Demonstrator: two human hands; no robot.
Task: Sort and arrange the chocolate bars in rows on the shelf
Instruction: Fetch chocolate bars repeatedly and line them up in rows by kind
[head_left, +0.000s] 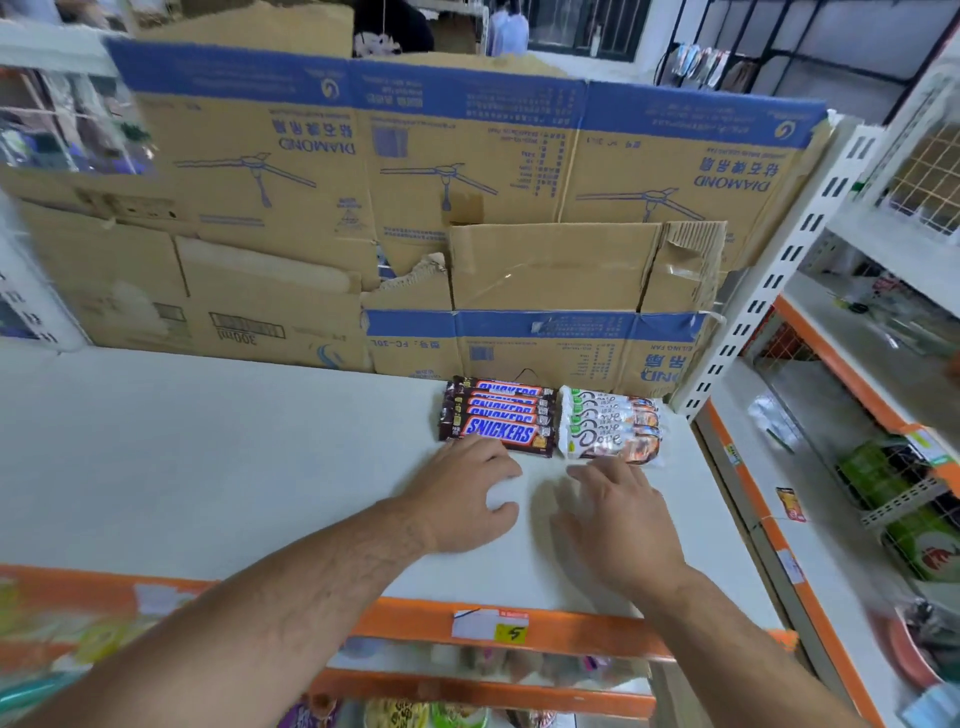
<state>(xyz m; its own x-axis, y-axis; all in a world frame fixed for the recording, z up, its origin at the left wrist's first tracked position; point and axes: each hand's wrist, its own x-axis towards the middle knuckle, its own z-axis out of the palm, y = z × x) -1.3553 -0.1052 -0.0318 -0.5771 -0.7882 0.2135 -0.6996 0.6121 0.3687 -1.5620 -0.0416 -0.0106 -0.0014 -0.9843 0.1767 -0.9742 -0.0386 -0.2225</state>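
White shelf board carries two rows at its back right: overlapping Snickers bars, with white-wrapped bars just beside them on the right. Before the Snickers rests the left hand, fingers loosely curled, holding nothing; the right hand lies flat, fingers spread, tips at the front white bar. Flattened cardboard walls off the back; an orange edge strip runs in front

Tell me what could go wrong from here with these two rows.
The Snickers bars lie overlapped, so a nudge from the left hand may skew the row. The white-wrapped bars sit near the right edge of the shelf; a push from the right hand could slide the front one off.
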